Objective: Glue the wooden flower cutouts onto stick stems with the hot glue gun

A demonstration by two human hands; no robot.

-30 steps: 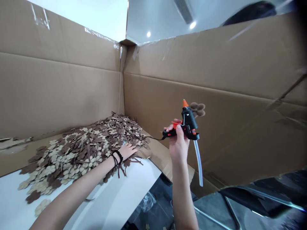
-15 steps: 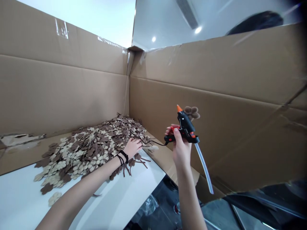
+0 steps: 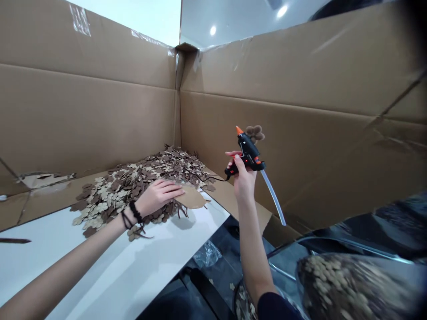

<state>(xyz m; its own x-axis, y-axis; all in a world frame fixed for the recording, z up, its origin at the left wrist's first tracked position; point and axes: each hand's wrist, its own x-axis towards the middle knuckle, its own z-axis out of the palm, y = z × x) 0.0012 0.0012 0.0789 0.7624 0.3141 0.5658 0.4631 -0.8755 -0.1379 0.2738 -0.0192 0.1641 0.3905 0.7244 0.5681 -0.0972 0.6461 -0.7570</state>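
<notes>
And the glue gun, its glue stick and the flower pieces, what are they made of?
Glue gun: probably hard plastic, its black body smooth, moulded. Glue stick: likely smooth resin, being whitish and translucent. Flower pieces: matte, soft and flat, perhaps felt.

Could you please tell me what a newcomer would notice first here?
Probably the glue gun, held up in the right grip before the cardboard wall. Next, the heap of brown and cream flowers to its left, partly on the white table.

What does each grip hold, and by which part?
Right grip: the glue gun, by its handle. Left grip: a flat tan piece, by its left end.
</notes>
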